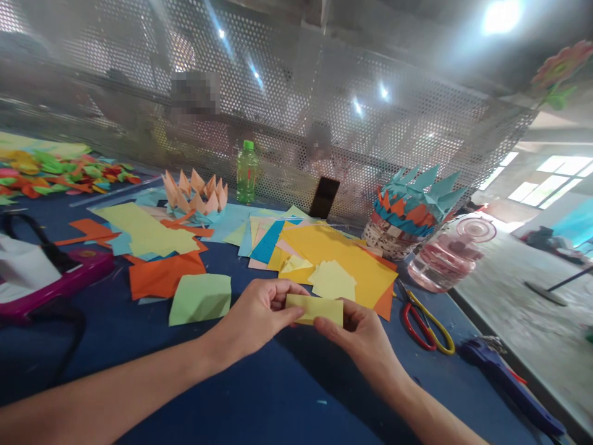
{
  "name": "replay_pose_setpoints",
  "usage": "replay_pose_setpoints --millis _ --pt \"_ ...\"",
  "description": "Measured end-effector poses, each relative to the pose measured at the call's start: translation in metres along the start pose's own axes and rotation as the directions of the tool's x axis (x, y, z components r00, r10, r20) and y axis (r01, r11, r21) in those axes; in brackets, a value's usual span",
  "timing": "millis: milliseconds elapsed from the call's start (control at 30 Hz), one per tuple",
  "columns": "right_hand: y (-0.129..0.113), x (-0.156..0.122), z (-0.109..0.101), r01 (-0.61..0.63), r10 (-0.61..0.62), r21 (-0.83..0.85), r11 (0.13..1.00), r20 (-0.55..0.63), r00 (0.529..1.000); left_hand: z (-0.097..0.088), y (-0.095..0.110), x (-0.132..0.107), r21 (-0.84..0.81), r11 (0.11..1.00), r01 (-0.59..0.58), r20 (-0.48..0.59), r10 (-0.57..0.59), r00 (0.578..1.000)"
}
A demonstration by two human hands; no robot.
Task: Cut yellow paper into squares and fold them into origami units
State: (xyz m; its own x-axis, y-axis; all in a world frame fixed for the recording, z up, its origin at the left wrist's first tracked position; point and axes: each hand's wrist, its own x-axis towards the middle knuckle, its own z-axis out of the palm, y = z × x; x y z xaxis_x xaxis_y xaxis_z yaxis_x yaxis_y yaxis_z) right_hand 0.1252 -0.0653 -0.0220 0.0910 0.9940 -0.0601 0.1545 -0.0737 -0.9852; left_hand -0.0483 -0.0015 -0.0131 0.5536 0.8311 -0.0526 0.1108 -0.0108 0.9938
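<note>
Here we are at the blue table (259, 395), and both hands are right in on a pale yellow paper strip (315, 309), held up just above the tabletop! The left hand (252, 315) has its fingers (282, 296) curled closed around the strip's left end, and the right hand (356, 343) pinches the right end between thumb and fingers, so that's a firm two-handed grip. Just beyond sits a big yellow sheet (338, 259) with small pale yellow squares (332, 281) lying on it, fanned over a heap of mixed colours. To the left, a green paper piece (200, 300) and an orange paper piece (164, 275) lie near the left hand. Over on the right, scissors (421, 327) with red and yellow handles rest beside the right hand, with a blue tool (504, 383) further along the table. Up top, an orange paper crown (194, 194) stands near a green bottle (247, 173) and a phone (324, 198), while a teal and orange paper crown (412, 198) sits on a woven basket (393, 241) beside a pink jug (445, 259), and a purple bag (55, 272) lies at far left
</note>
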Motion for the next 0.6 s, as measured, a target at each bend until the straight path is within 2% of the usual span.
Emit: replay_pose_setpoints --millis 133,467,600 --pt "0.0012 -0.0013 0.0017 -0.036 0.034 0.052 0.998 0.042 0.999 0.0014 0.0037 -0.0035 0.035 0.999 -0.022 0.003 0.022 1.0" --pt "0.0016 -0.0015 0.0008 -0.042 0.041 0.012 0.999 0.065 0.997 0.0051 0.0021 -0.0069 0.07 0.994 -0.081 -0.016 0.082 0.996" --pt "0.0024 -0.0034 0.0025 -0.021 0.022 -0.038 0.999 0.027 0.999 0.0051 0.0042 -0.0056 0.042 0.999 -0.03 -0.017 0.031 0.999"
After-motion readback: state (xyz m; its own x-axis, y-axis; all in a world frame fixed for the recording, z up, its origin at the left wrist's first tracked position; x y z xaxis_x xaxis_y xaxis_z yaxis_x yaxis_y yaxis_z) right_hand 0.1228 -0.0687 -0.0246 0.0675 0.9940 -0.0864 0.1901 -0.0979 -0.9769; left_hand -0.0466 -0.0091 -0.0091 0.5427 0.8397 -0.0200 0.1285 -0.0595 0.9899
